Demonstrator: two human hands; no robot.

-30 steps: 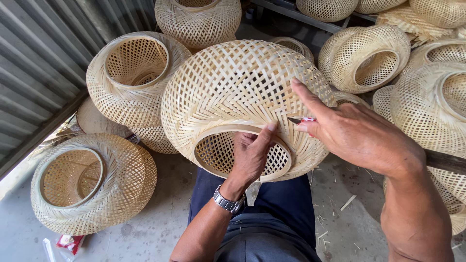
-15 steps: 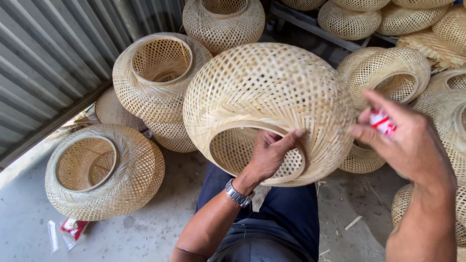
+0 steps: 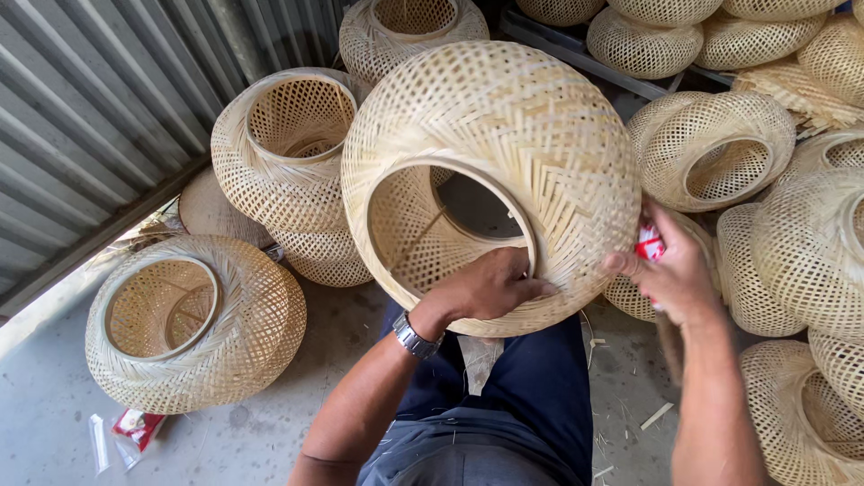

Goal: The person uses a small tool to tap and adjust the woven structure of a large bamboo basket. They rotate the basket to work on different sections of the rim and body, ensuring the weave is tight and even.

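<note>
A person sits with a big round woven basket [image 3: 504,162] on their lap, over dark blue trousers [image 3: 531,405]. The basket is made of thin pale strips and looks like a ball with a round hole. The hole faces the person, and you can see right inside.

The left hand [image 3: 490,288] holds the basket at the bottom of the hole. The fingers curl over the rim and the thumb lies on the outside. There is a silver watch [image 3: 416,337] on that wrist.

The right hand [image 3: 670,270] is at the right side of the basket, touching the weave. It is closed around a small red and white thing [image 3: 648,245]. I cannot tell what that thing is, because the fingers cover most of it.

Many more baskets of the same kind are all around. One lies on the grey floor [image 3: 225,441] to the left [image 3: 193,319], with its hole up. Two more are stacked behind it [image 3: 288,162]. Others are piled on the right [image 3: 720,153]. A ridged metal wall [image 3: 90,117] stands on the left. A small red packet [image 3: 135,427] lies on the floor near the left basket.
</note>
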